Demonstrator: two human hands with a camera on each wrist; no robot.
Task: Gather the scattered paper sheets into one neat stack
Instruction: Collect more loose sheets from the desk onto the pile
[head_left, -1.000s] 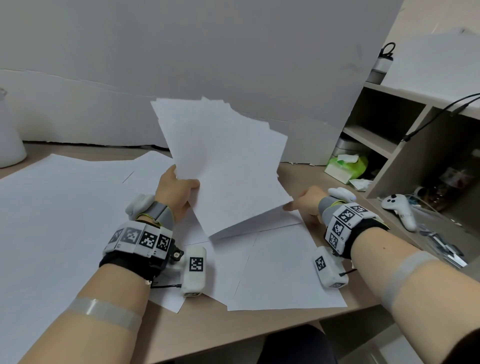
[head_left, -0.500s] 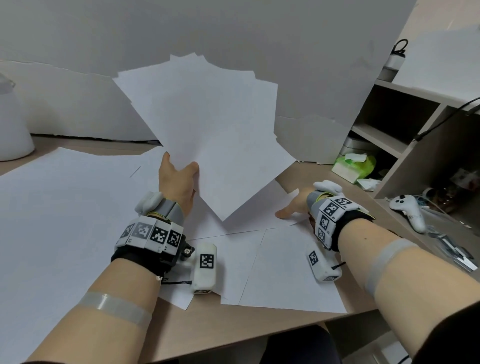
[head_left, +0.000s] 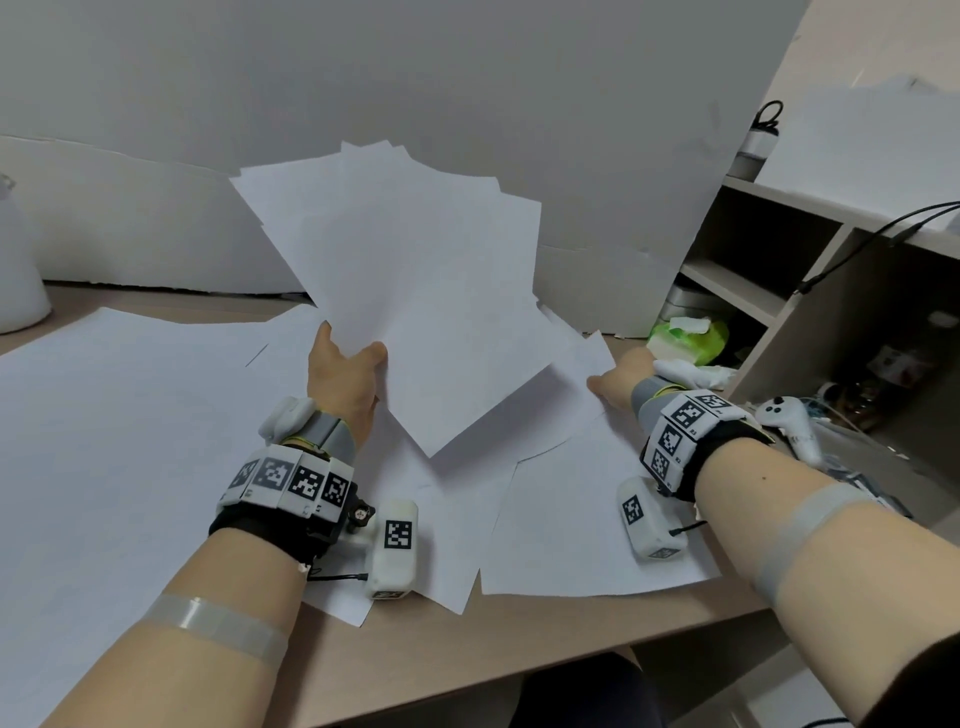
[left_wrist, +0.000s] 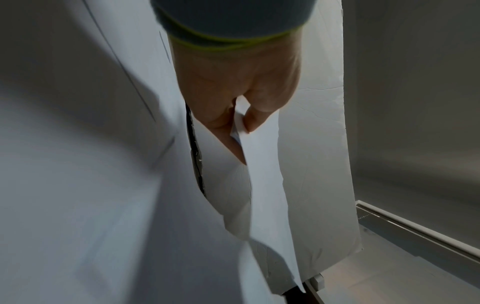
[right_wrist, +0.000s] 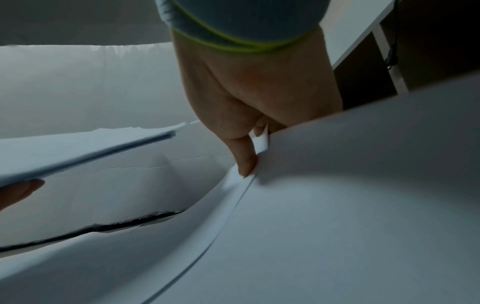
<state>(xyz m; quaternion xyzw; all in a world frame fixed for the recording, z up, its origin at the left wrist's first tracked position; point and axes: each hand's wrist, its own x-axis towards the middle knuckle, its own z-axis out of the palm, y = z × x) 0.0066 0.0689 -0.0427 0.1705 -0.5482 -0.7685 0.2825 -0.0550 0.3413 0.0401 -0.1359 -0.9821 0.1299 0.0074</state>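
Note:
My left hand (head_left: 343, 379) holds up a loosely fanned bundle of white sheets (head_left: 415, 291) above the desk, tilted towards me. In the left wrist view the thumb and fingers (left_wrist: 239, 123) pinch the bundle's lower edge (left_wrist: 265, 174). My right hand (head_left: 618, 382) is at the far right of the desk and pinches the raised corner of a loose sheet (head_left: 576, 374). The right wrist view shows the thumb (right_wrist: 246, 162) on top of that sheet (right_wrist: 337, 185), its corner curled up. More loose sheets (head_left: 582, 519) lie overlapping on the desk between my forearms.
A large white sheet (head_left: 104, 441) covers the desk's left side. A white backdrop board (head_left: 415, 78) stands behind. At the right are a shelf unit (head_left: 779, 291), a green wipes pack (head_left: 688, 335) and a white controller (head_left: 787, 421). A white jug (head_left: 21, 280) stands far left.
The bundle in my left hand has turned anticlockwise and risen. My right hand has reached a little further away and taken hold of a sheet's corner.

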